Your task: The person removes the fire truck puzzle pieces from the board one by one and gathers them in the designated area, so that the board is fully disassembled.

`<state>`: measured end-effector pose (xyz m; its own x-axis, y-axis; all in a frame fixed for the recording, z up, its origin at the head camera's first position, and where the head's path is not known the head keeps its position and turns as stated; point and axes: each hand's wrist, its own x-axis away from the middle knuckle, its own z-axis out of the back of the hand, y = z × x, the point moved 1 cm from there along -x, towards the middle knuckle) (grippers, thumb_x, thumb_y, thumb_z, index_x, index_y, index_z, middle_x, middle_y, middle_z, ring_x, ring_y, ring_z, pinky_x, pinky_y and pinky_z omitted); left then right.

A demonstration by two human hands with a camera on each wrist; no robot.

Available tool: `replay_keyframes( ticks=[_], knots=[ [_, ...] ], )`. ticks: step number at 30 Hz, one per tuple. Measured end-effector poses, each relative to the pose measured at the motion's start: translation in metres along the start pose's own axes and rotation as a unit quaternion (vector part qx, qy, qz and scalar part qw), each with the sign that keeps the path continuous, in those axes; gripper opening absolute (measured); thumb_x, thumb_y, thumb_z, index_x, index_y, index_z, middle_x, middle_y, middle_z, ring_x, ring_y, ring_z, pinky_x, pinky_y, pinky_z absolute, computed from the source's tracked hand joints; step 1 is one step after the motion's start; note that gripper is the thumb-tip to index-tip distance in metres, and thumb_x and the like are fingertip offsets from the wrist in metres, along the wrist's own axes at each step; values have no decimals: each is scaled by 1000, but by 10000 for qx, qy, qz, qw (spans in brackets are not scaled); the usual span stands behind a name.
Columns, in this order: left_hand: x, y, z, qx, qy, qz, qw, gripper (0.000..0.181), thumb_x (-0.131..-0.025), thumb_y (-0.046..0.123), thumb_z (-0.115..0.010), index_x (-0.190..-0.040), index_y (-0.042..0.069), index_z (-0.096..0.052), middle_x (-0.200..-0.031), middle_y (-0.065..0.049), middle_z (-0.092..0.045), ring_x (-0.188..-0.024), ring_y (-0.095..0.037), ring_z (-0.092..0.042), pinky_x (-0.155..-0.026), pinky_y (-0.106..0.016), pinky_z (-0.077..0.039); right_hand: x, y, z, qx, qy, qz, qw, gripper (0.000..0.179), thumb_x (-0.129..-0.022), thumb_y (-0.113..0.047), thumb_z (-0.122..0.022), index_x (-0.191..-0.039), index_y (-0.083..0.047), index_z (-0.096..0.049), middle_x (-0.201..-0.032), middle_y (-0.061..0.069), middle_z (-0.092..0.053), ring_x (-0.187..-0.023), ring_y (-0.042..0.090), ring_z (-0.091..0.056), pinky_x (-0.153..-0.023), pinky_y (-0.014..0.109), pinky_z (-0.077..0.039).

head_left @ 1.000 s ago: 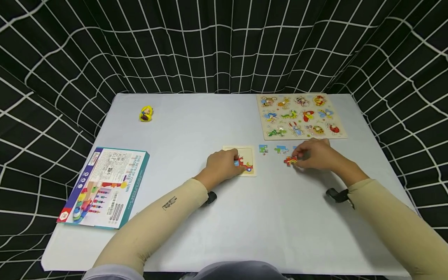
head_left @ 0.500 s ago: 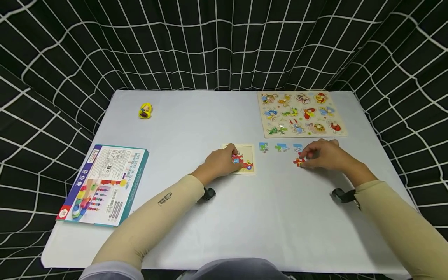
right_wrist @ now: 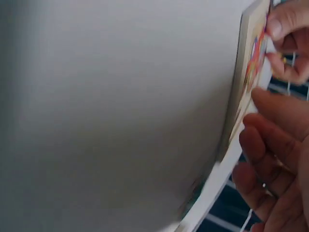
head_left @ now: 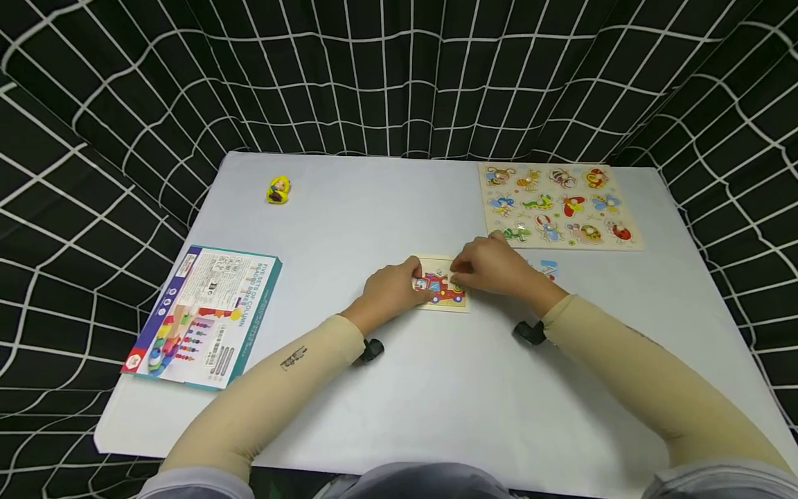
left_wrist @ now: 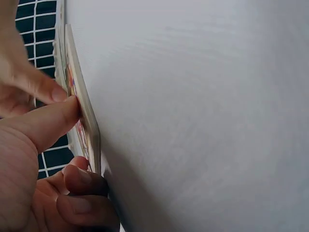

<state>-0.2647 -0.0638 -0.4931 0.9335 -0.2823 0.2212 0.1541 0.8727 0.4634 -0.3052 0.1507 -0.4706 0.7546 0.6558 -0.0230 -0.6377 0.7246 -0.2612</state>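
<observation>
A small wooden jigsaw tray (head_left: 435, 265) lies mid-table, with a red vehicle picture (head_left: 439, 289) partly assembled in it. My left hand (head_left: 389, 290) holds the tray at its left side. In the left wrist view its thumb (left_wrist: 63, 116) presses the near edge, with other fingers curled beside the tray. My right hand (head_left: 495, 267) is over the tray's right side, pinching a red-and-yellow puzzle piece (head_left: 457, 283) that its fingers partly cover. The right wrist view shows the right thumb (right_wrist: 275, 106) right at the tray's face. Loose blue pieces (head_left: 549, 269) lie beyond the right hand, partly hidden.
An insect peg puzzle board (head_left: 567, 216) lies at the back right. A boxed toy set (head_left: 206, 315) is on the left, and a small yellow figure (head_left: 278, 189) stands at the back left. Dark netting (head_left: 386, 83) surrounds the white table (head_left: 374, 402).
My right hand has brought the red puzzle piece leftward from beside the loose pieces to the tray's right side. The left hand stays on the tray. The head view has shifted slightly.
</observation>
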Motion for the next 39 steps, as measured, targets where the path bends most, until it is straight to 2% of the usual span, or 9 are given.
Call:
replay_keyframes(
  ticks=[2, 9, 15, 19, 23, 28, 31, 35, 39],
  knots=[
    [-1, 1, 0, -35, -1, -43, 10000, 42, -84, 50, -72, -105, 21, -50, -74, 0, -61, -64, -18, -53, -53, -33, -41, -8, -8, 0, 113, -35, -8, 9999, 17, -81, -29, -80, -89, -15, -78, -77, -9, -66, -75, 13, -57, -76, 42, -30],
    [-2, 0, 2, -66, -49, -65, 9999, 40, -84, 49, -72, -105, 21, -51, -71, -1, -61, -63, -18, -53, -54, -32, -40, -22, -23, 0, 87, -321, -131, 9994, 8, -80, -24, -78, -78, -17, -76, -70, -10, -65, -73, 13, -57, -76, 42, -32],
    [-1, 2, 5, -31, -100, -85, 9999, 39, -83, 47, -72, -103, 21, -51, -71, -1, -61, -64, -19, -53, -54, -33, -40, -23, -23, -2, 288, -301, -59, 9991, 8, -76, -22, -75, -77, -15, -71, -65, -10, -58, -67, 13, -52, -70, 39, -37],
    [0, 3, 5, -64, -146, -95, 9998, 40, -83, 48, -72, -103, 21, -51, -72, -1, -60, -65, -19, -53, -54, -33, -40, -18, -20, 4, 328, -192, 62, 9993, 7, -75, -21, -74, -74, -15, -70, -64, -8, -56, -65, 14, -52, -67, 38, -41],
    [-1, 2, 4, -53, -86, -87, 9999, 41, -83, 49, -72, -103, 21, -51, -72, 0, -60, -63, -18, -51, -54, -33, -39, 2, -2, 15, -33, -221, -268, 9994, 9, -76, -23, -75, -76, -16, -69, -68, -7, -57, -67, 14, -51, -65, 34, -43],
    [-2, -1, 0, 111, -191, -91, 9997, 42, -82, 50, -73, -102, 21, -50, -73, 1, -60, -63, -18, -51, -54, -31, -38, 50, 40, 21, -525, -552, -1152, 9904, 12, -77, -23, -78, -78, -18, -68, -71, -6, -58, -66, 14, -51, -60, 32, -42],
    [-2, -3, -1, 289, -287, -18, 9992, 43, -81, 50, -74, -101, 21, -49, -73, 2, -60, -64, -18, -52, -55, -31, -38, 72, 56, 20, -722, -698, -1331, 9860, 12, -78, -23, -79, -79, -19, -68, -70, -6, -57, -65, 13, -51, -60, 32, -42],
    [-3, -4, 2, 435, -253, 19, 9987, 43, -79, 49, -77, -98, 21, -49, -72, 2, -59, -64, -17, -52, -57, -31, -38, 86, 70, 17, -781, -601, -1328, 9862, 12, -78, -21, -78, -79, -18, -67, -71, -7, -57, -68, 14, -50, -64, 33, -41],
    [-6, -1, 5, 475, -257, -39, 9985, 43, -80, 49, -76, -97, 21, -49, -71, 2, -58, -63, -17, -50, -56, -30, -36, 89, 78, 19, -931, -651, -1554, 9813, 12, -79, -20, -79, -81, -17, -68, -70, -5, -57, -67, 14, -51, -62, 32, -42]
  ],
)
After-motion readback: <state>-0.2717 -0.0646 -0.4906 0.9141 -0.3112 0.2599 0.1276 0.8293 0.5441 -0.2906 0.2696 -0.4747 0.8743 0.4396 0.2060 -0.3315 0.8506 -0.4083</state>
